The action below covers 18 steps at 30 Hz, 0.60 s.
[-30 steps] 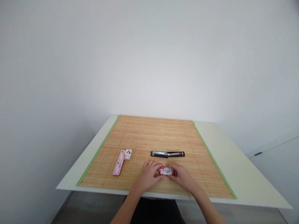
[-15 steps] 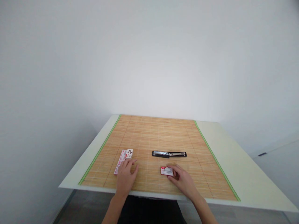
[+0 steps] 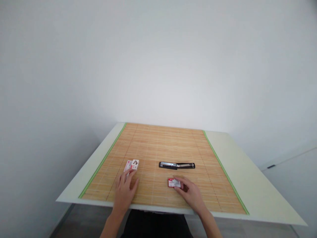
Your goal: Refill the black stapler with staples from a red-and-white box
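My right hand (image 3: pixel 190 193) rests on the bamboo mat (image 3: pixel 163 145), fingers curled round a small red and white staple box (image 3: pixel 173 182). My left hand (image 3: pixel 124 190) lies flat, fingers stretched out, over the flat white and red packet that lay on the left; that packet is hidden under it. Just beyond its fingertips stands another small white and red box (image 3: pixel 132 165). A black and silver stapler (image 3: pixel 177 165), opened out flat, lies across the mat beyond the staple box.
The mat has green edge strips and covers the middle of a pale table (image 3: pixel 245 175). White walls stand behind and to the left. A white cabinet front with a dark handle (image 3: pixel 270 166) is at the right.
My left hand left the staple box, moved left and came down over the flat packet. My right hand stayed on the staple box.
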Each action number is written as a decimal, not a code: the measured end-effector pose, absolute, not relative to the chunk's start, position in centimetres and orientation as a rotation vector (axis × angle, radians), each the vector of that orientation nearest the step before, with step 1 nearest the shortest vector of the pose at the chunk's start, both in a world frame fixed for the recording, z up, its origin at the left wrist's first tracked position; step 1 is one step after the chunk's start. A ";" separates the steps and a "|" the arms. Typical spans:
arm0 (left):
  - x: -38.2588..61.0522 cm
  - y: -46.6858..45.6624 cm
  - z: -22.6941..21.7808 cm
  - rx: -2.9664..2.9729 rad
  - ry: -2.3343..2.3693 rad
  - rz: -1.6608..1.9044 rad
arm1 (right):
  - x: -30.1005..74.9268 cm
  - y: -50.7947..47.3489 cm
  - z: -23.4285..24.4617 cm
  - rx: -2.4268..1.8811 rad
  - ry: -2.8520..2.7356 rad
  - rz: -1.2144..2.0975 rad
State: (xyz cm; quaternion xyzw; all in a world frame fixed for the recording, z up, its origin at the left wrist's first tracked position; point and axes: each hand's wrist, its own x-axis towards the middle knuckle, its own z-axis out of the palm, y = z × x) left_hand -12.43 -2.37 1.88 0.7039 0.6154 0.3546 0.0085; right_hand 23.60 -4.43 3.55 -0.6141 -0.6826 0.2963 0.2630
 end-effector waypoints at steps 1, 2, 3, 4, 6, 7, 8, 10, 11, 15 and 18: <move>-11.7 -2.6 1.8 2.199 1.874 1.097 | 23.6 -4.3 3.6 -1.669 -1.851 0.797; -10.7 -2.6 1.9 2.196 1.813 1.078 | 23.7 -4.1 3.7 -1.676 -1.856 0.794; -9.6 -2.4 2.0 2.190 1.748 1.053 | 23.8 -3.9 3.7 -1.681 -1.858 0.791; -8.4 -2.0 2.2 2.180 1.685 1.023 | 23.8 -3.6 3.8 -1.687 -1.857 0.791; -5.9 -0.5 2.7 2.159 1.561 0.954 | 23.9 -3.0 3.8 -1.699 -1.858 0.801; -4.7 0.6 3.1 2.155 1.515 0.942 | 24.0 -2.8 3.9 -1.708 -1.866 0.804; -3.7 1.8 3.4 2.149 1.485 0.929 | 24.0 -2.5 3.9 -1.716 -1.881 0.801; -2.3 4.4 3.8 2.155 1.439 0.879 | 24.0 -2.2 4.2 -1.736 -1.927 0.771; -1.8 5.6 3.9 2.167 1.407 0.840 | 24.0 -2.1 4.4 -1.745 -1.954 0.751; -1.1 7.9 3.6 2.199 1.306 0.765 | 23.5 -1.7 5.6 -1.751 -2.039 0.707; -0.8 7.0 3.1 2.208 1.261 0.746 | 22.8 -1.0 6.5 -1.733 -2.013 0.694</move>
